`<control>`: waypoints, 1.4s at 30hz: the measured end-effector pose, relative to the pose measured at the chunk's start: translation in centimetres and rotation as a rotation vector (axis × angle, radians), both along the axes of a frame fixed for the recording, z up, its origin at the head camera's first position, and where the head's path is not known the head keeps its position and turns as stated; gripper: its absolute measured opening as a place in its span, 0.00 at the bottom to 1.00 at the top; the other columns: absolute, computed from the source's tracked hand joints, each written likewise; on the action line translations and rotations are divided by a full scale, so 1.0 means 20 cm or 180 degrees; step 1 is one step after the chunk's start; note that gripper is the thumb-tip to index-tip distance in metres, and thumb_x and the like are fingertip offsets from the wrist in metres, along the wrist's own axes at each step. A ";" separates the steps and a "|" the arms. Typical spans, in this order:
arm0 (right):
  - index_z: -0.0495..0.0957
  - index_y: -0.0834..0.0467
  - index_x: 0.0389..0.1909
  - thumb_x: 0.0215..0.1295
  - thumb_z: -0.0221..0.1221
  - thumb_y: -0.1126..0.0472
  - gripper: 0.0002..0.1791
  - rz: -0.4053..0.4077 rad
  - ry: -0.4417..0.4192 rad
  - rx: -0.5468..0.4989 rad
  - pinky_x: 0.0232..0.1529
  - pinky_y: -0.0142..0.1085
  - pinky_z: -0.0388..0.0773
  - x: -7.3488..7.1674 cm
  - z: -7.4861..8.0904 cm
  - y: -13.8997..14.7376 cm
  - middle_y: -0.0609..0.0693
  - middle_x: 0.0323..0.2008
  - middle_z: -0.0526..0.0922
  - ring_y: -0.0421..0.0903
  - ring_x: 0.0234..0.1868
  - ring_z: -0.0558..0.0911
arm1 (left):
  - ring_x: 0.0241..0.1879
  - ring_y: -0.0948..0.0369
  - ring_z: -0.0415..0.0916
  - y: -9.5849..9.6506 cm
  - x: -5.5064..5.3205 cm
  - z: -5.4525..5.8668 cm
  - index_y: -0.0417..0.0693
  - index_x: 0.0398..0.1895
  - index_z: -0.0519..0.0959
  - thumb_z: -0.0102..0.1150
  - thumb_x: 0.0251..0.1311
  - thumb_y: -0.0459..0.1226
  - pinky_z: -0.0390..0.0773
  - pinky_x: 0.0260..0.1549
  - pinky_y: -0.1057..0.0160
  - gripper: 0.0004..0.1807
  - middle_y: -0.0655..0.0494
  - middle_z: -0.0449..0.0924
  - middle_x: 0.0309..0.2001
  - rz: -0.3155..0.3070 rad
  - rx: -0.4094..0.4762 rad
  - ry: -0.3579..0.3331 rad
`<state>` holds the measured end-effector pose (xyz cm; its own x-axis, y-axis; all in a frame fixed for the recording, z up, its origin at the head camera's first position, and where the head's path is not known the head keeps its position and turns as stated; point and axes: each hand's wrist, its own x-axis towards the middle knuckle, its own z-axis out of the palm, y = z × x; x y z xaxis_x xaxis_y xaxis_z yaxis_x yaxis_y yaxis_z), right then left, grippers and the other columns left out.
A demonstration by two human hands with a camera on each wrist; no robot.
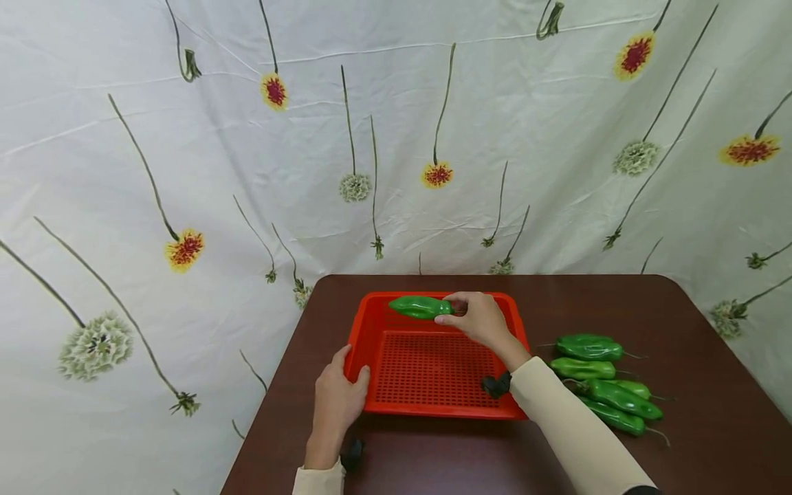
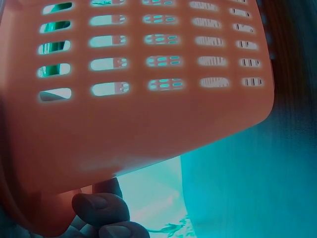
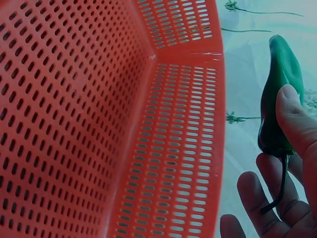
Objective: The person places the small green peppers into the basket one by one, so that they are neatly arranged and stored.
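My right hand (image 1: 479,320) pinches a green pepper (image 1: 417,306) near its stem end, above the back part of a red plastic basket (image 1: 433,411). The pepper lies level in the head view, its tip pointing left. In the right wrist view, my thumb presses on the pepper (image 3: 281,74), and its thin stem (image 3: 285,181) hangs among the fingers. At the basket's left side, my left hand (image 1: 337,395) grips the rim, thumb on the inner side. Its fingertips (image 2: 101,208) curl beneath the rim, beside the slotted outer wall (image 2: 124,134) in the left wrist view.
Several green peppers (image 1: 588,347) lie in a loose pile on the dark brown table (image 1: 619,302), right of the basket. A white cloth (image 1: 396,220) printed with flowers hangs behind the table. My right forearm crosses the basket's right rim.
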<state>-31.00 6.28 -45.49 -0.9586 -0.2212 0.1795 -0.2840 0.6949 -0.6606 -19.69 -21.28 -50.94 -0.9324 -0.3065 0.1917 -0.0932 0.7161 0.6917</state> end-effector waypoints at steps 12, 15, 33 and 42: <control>0.86 0.47 0.52 0.52 0.73 0.42 0.27 0.0022 -0.0348 0.0098 0.31 0.34 0.75 -0.06 -0.11 -0.06 0.43 0.35 0.86 0.41 0.33 0.79 | 0.48 0.46 0.82 0.01 0.00 0.00 0.48 0.71 0.69 0.62 0.64 0.45 0.84 0.46 0.45 0.33 0.41 0.82 0.53 0.0020 0.0021 -0.0050; 0.86 0.48 0.52 0.51 0.74 0.42 0.27 0.0010 -0.0406 0.0110 0.30 0.34 0.75 -0.07 -0.14 -0.06 0.44 0.35 0.86 0.41 0.33 0.79 | 0.47 0.47 0.82 0.02 0.00 0.00 0.48 0.71 0.69 0.62 0.63 0.45 0.84 0.45 0.45 0.33 0.41 0.82 0.53 -0.0018 0.0028 -0.0025; 0.85 0.46 0.52 0.51 0.74 0.42 0.27 0.0095 -0.0612 0.0271 0.34 0.36 0.78 -0.10 -0.28 -0.16 0.45 0.41 0.87 0.42 0.40 0.83 | 0.47 0.46 0.81 0.00 0.01 0.00 0.48 0.71 0.69 0.62 0.64 0.45 0.84 0.45 0.44 0.33 0.41 0.81 0.52 0.0007 -0.0013 -0.0042; 0.85 0.45 0.51 0.51 0.74 0.41 0.26 0.0061 -0.0686 0.0372 0.35 0.37 0.79 -0.12 -0.29 -0.18 0.44 0.43 0.87 0.43 0.42 0.83 | 0.47 0.46 0.81 0.01 0.01 0.00 0.48 0.71 0.69 0.63 0.63 0.45 0.84 0.44 0.45 0.33 0.41 0.82 0.52 0.0019 -0.0054 -0.0046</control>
<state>-33.49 2.67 -51.36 -0.9673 -0.2471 -0.0565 -0.1592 0.7659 -0.6229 -19.54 -21.14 -51.04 -0.9333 -0.3088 0.1834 -0.1073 0.7270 0.6781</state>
